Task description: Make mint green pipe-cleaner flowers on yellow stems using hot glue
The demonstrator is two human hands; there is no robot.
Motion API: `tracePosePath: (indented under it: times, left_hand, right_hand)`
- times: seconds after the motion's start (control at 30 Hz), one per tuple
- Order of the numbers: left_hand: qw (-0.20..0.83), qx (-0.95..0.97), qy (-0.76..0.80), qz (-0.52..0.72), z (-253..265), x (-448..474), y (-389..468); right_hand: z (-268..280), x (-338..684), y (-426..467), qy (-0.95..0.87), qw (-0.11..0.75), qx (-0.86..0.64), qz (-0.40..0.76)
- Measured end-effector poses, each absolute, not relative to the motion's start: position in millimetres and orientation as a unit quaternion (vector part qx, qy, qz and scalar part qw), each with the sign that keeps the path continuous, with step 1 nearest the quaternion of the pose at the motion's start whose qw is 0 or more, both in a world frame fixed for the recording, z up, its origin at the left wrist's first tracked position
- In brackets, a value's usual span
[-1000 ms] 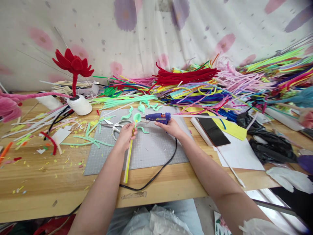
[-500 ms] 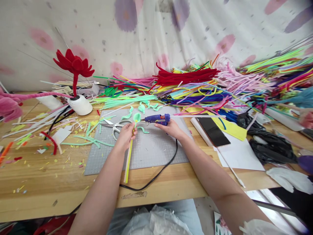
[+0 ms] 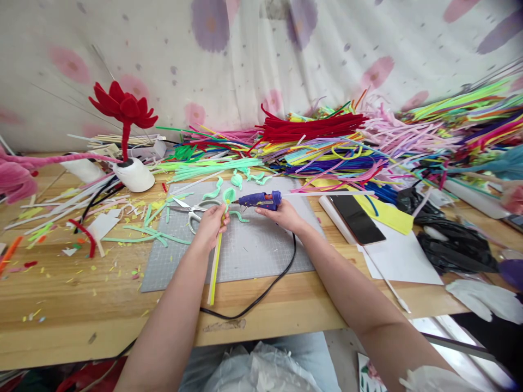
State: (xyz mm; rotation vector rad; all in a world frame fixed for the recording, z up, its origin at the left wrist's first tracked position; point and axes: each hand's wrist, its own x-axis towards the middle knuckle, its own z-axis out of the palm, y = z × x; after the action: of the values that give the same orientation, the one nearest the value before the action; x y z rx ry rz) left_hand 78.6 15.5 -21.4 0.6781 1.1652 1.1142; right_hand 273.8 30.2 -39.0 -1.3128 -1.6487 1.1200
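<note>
My left hand [image 3: 212, 224] pinches a pipe-cleaner flower piece: a mint-green cupped petal [image 3: 229, 194] at the top, with yellow and pale stems [image 3: 214, 269] hanging below the fingers. My right hand [image 3: 287, 216] grips a purple glue gun [image 3: 258, 201], its nozzle at the yellow base of the green petal. Whether the tip touches is too small to tell. A white glue stick [image 3: 327, 193] sticks out of the gun's rear. Scissors [image 3: 190, 209] lie open beside my left hand on the grey cutting mat [image 3: 261, 256]. Several curled mint-green pieces [image 3: 213, 188] rest on the mat's far part.
Heaps of coloured pipe cleaners [image 3: 310, 130] line the back. A red flower [image 3: 121, 103] stands in a white pot [image 3: 134, 175] at left. The gun's black cord [image 3: 261, 298] loops over the front edge. A phone [image 3: 356, 219] lies right; another person's hand [image 3: 514, 196] shows far right.
The glue gun and my right hand have shifted slightly left, bringing the nozzle closer in at the petal's base. My left hand stays almost still.
</note>
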Motion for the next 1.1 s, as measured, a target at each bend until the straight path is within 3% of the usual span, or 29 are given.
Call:
tracePosePath:
  times: [1.1]
  left_hand:
    - [0.648, 0.289, 0.508, 0.488, -23, 77, 16]
  right_hand:
    - [-33, 274, 28, -0.625, 0.372, -0.525, 0.443]
